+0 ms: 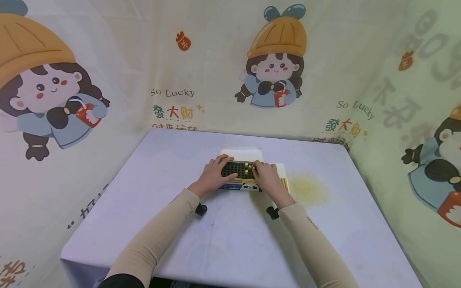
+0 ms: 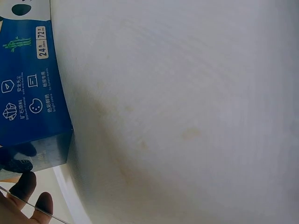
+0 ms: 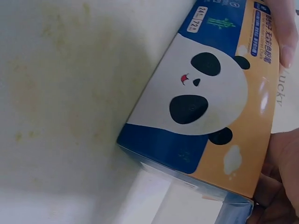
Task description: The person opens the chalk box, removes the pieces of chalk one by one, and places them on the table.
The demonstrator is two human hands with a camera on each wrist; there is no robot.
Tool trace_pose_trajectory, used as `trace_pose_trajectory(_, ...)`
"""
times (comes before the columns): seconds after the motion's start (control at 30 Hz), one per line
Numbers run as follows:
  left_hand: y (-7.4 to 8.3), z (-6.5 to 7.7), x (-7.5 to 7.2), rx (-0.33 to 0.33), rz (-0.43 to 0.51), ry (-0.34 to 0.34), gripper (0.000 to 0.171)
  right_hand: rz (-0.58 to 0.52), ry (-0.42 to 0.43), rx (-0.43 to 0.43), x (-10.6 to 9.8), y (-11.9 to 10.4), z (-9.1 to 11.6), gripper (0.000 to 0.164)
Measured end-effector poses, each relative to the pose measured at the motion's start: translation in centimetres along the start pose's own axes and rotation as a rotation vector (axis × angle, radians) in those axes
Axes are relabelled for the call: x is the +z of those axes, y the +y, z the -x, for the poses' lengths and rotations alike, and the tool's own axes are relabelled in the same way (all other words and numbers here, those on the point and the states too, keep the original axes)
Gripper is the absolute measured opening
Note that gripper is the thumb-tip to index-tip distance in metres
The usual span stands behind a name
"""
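Observation:
A blue and orange chalk box [image 3: 219, 154] with a panda face lies on the table, its white lid flap [image 1: 242, 153] raised at the back. Its top is a dark grid of holes [image 1: 234, 169], with several yellow chalk sticks [image 1: 246, 172] standing towards the right. My left hand [image 1: 213, 174] holds the box's left end, thumb along the near edge and fingers at the far side. Over the right end, my right hand [image 1: 267, 176] has curled fingers and appears to pinch a yellow chalk stick; the fingertips partly hide it.
Beside the box's right end lies a white piece with coloured stripes [image 1: 284, 183], partly behind my right hand. A yellow powdery stain [image 1: 309, 189] marks the white tablecloth [image 1: 230, 240]. Printed cloth walls [image 1: 216, 80] rise around the table's back and sides.

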State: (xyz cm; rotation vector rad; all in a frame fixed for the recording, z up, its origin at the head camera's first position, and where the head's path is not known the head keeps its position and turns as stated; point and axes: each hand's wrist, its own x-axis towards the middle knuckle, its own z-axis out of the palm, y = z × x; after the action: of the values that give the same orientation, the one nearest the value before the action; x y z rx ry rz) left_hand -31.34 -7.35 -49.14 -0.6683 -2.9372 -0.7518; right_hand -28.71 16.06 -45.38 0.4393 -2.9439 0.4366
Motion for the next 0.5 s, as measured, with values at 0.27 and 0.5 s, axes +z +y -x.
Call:
trace_pose_trajectory(0.27, 0.06, 0.13, -0.07, 0.006, -0.010, 0.004, 0.079, 0.022, 0.011, 0.030, 0.17, -0.53, 0.26, 0.011)
trace_pose_trajectory(0.5, 0.33, 0.20, -0.23, -0.006, -0.011, -0.007, 0.079, 0.047, 0.033, 0.019, 0.26, -0.56, 0.42, 0.011)
